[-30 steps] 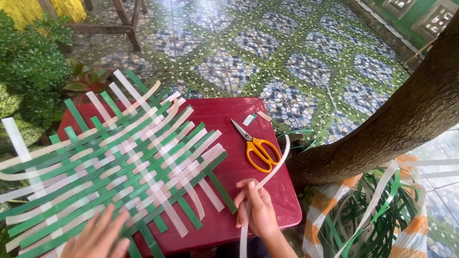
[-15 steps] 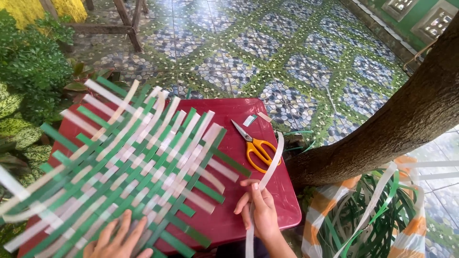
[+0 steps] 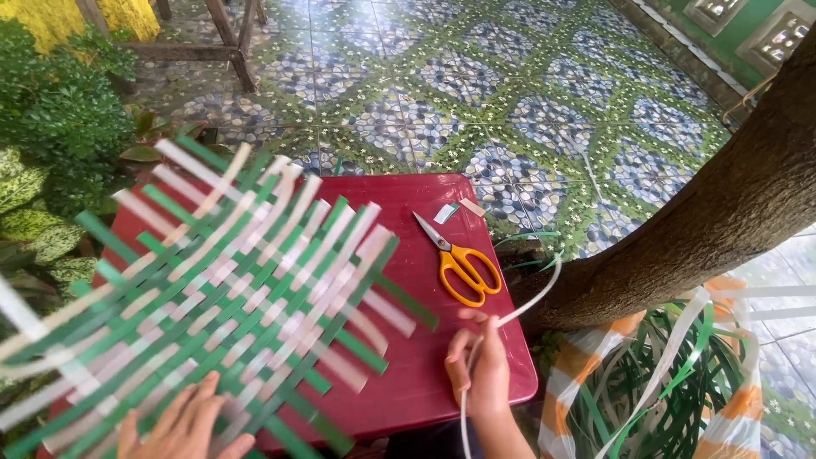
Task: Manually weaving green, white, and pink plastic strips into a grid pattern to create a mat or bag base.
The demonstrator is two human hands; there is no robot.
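The right hand [image 3: 486, 378] is grasping a white strip [image 3: 518, 313] in a clenched grip. The left hand [image 3: 183, 425] is lying flat, grip released, on the woven mat [image 3: 221, 289] covering the red tabletop [image 3: 425, 357].

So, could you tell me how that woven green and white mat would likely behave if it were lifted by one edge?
The mat would probably sag rather than stay flat, since its thin strips already bend at the loose ends. It looks light for its size. The open weave may shift or loosen, as only the left hand presses it on the red table.
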